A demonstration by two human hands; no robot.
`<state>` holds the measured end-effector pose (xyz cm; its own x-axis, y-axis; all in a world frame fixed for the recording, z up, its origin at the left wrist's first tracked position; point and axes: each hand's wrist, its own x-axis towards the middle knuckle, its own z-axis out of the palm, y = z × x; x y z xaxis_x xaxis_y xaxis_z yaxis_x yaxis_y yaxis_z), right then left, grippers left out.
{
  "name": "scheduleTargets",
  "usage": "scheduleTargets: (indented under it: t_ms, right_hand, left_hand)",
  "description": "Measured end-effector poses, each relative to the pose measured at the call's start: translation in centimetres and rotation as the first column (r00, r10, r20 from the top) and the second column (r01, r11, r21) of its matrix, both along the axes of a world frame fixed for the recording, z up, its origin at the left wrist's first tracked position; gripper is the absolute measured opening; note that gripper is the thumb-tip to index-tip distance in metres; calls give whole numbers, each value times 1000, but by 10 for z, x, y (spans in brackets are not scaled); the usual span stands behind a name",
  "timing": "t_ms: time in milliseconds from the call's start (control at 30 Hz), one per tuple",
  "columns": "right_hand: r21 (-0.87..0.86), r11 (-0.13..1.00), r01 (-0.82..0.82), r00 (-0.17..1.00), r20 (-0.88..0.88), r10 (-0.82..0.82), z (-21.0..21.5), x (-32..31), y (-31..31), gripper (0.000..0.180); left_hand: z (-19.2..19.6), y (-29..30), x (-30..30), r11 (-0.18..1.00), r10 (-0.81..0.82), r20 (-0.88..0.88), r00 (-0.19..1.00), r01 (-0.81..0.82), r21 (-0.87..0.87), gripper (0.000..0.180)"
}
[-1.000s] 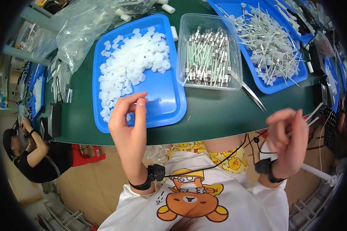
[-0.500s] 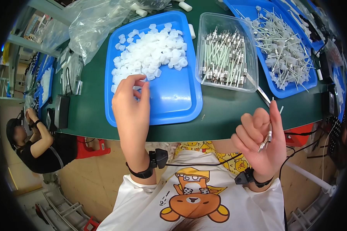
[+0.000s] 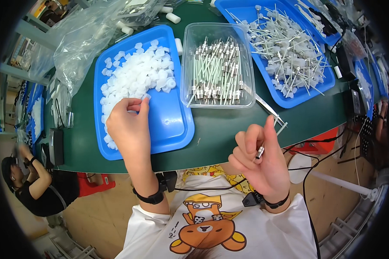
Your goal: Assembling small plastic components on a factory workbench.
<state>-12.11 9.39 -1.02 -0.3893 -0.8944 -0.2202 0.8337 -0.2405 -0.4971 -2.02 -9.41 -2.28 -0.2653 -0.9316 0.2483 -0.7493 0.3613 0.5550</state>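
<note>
My left hand [image 3: 130,125] reaches over a blue tray [image 3: 170,134], thumb and fingertips pinched together on a small translucent white plastic cap [image 3: 146,97]. A heap of such caps [image 3: 138,71] fills the tray's far part, just beyond those fingers. To the right, my right hand [image 3: 263,159] is raised in front of the table edge, palm up with curled fingers. It grips a few thin pale rods with metal ends [image 3: 260,152]; how many is partly hidden by the fingers. Between and beyond the hands, a clear plastic box [image 3: 186,64] contains many similar rods with silvery ends [image 3: 218,69].
Right of the box, another blue tray [image 3: 285,102] bears a tangle of rods with white caps on them. Metal tweezers [image 3: 266,105] lie between. Clear plastic bags [image 3: 80,60] spread at the far left. A person in black [image 3: 36,185] sits left. Dark cables [image 3: 307,190] hang at right.
My left fingers have closed on a cap at the heap's near edge. The right hand has turned the rods, so one metal end now points toward me. The whole view has shifted.
</note>
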Motion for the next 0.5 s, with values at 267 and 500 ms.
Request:
scheduleTargets:
  t_ms: [267, 500]
  right_hand:
    - [101, 995, 24, 989, -147, -9, -3, -5, 7, 39]
    - [67, 998, -18, 984, -175, 30, 6, -12, 11, 27]
  left_hand:
    - [4, 2, 9, 998, -58, -155, 986, 56, -15, 12]
    - [16, 17, 24, 949, -121, -556, 823, 260, 177, 10]
